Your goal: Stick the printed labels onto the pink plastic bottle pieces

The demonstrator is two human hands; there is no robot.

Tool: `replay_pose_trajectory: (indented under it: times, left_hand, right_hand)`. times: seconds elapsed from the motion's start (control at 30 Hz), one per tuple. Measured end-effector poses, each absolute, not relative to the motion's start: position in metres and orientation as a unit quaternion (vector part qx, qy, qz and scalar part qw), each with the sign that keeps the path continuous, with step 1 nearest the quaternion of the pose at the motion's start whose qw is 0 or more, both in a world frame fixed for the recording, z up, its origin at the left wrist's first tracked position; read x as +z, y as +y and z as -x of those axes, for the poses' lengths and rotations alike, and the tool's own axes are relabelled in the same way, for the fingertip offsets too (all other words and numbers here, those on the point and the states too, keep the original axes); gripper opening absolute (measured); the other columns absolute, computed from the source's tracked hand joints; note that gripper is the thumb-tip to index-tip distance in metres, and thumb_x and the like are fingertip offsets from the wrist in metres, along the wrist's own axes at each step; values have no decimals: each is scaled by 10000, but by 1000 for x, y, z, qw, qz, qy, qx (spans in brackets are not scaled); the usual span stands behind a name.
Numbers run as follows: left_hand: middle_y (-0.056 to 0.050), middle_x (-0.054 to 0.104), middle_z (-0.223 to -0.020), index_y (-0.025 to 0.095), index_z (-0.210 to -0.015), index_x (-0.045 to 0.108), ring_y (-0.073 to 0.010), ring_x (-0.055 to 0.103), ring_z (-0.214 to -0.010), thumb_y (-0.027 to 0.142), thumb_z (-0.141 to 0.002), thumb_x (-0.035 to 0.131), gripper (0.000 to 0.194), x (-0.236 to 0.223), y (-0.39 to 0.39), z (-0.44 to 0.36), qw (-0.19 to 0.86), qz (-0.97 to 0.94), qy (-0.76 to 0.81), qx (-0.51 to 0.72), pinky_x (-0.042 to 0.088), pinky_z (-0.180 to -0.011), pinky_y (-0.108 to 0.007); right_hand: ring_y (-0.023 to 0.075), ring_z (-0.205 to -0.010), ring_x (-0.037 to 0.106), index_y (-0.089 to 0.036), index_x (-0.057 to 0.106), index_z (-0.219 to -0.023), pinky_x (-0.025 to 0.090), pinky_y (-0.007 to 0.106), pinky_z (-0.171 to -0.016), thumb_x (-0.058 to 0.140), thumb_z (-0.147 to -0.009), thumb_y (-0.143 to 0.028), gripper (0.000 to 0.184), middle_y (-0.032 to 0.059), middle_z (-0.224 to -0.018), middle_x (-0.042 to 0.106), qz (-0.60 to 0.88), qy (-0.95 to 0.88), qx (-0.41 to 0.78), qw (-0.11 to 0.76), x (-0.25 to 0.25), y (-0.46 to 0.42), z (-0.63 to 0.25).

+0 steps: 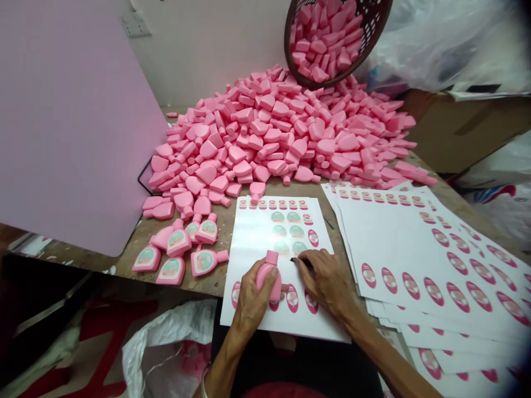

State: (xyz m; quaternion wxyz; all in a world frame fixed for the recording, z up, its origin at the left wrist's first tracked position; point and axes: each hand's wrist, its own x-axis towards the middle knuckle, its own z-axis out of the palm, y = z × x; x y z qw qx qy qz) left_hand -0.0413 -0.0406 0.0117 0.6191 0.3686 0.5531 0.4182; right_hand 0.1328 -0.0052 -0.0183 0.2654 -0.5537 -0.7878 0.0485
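Observation:
My left hand (251, 301) is shut around a pink plastic bottle (269, 276), which stands with its cap up over the lower part of a white label sheet (265, 309). That sheet carries rows of oval printed labels, and several spots on it are bare or faded. My right hand (326, 282) rests on the sheet's right side, pinching a small dark tool (301, 261) whose exact kind I cannot tell. Several labelled pink bottles (178, 243) lie to the left, next to a large heap of unlabelled pink bottles (269, 127).
A brown basket (299, 50) of pink bottles tilts over the heap. A stack of label sheets (435, 260) covers the worn wooden table (124, 271) to the right. A pink board (70, 127) stands at left, a cardboard box (464, 127) at right, a white plastic bag (170, 348) below.

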Motion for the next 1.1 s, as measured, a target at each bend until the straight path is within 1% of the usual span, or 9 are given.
replay_pose_trajectory:
  times: [0.13, 0.2, 0.33, 0.5, 0.57, 0.7, 0.8, 0.93, 1.1]
  left_hand:
    - [-43, 670, -684, 162, -1020, 543, -244, 701, -705, 511, -809, 573, 409, 13, -40, 42, 624, -371, 552, 410, 543, -552, -282]
    - [-54, 666, -745, 164, -988, 543, -240, 701, -729, 511, -811, 571, 391, 15, -34, 42, 619, -373, 550, 419, 536, -537, -262]
    - [-61, 625, -856, 158, -1026, 544, -238, 699, -780, 494, -810, 579, 401, 15, -16, 41, 601, -379, 534, 458, 549, -567, -264]
    - [-50, 593, -845, 157, -1029, 547, -234, 703, -765, 506, -818, 561, 409, 5, -2, 39, 605, -377, 521, 469, 545, -555, -253]
    - [-48, 595, -842, 160, -1020, 549, -231, 706, -743, 514, -813, 564, 411, 2, -2, 39, 601, -379, 522, 472, 539, -548, -249]
    - [-45, 596, -842, 166, -1000, 549, -241, 709, -740, 519, -808, 570, 403, 2, -4, 39, 597, -382, 527, 469, 546, -567, -271]
    - [-41, 587, -831, 167, -993, 541, -248, 709, -754, 511, -813, 568, 389, 3, -5, 39, 600, -379, 526, 469, 546, -570, -271]
    - [-38, 569, -835, 166, -984, 527, -251, 709, -770, 495, -835, 546, 361, 4, -5, 39, 599, -387, 526, 463, 549, -589, -274]
    - [-48, 578, -852, 164, -998, 519, -251, 709, -766, 505, -842, 528, 375, 5, -5, 40, 594, -398, 534, 451, 551, -598, -284]
  right_hand:
    - [193, -736, 553, -203, 590, -831, 349, 332, -702, 496, -885, -285, 136, 42, -777, 656, 571, -770, 60, 278, -16, 4, -132]
    - [193, -728, 551, -204, 587, -817, 349, 328, -695, 498, -875, -274, 127, 41, -769, 651, 574, -767, 67, 278, -11, 11, -130]
    - [197, -742, 560, -201, 590, -824, 339, 333, -712, 485, -877, -255, 130, 50, -778, 657, 570, -775, 53, 267, -9, 26, -125]
    - [195, -749, 552, -199, 586, -777, 309, 339, -726, 482, -881, -247, 154, 38, -744, 648, 571, -775, 14, 270, -21, 33, -123]
    - [191, -737, 547, -202, 578, -758, 310, 335, -722, 488, -876, -251, 157, 30, -718, 638, 571, -772, 34, 276, -22, 33, -123]
    - [173, -673, 526, -211, 556, -713, 335, 321, -706, 503, -856, -245, 156, 7, -673, 615, 553, -772, 115, 292, -20, 34, -125]
    - [180, -695, 534, -207, 570, -748, 342, 325, -707, 493, -860, -244, 141, 20, -708, 628, 563, -762, 102, 305, -20, 33, -126]
    - [182, -721, 544, -200, 571, -743, 332, 337, -736, 496, -861, -225, 142, 26, -717, 632, 571, -768, 59, 284, -22, 32, -126]
    - [156, -647, 518, -202, 546, -687, 336, 315, -701, 526, -841, -219, 156, -3, -650, 603, 564, -765, 99, 294, -19, 34, -127]
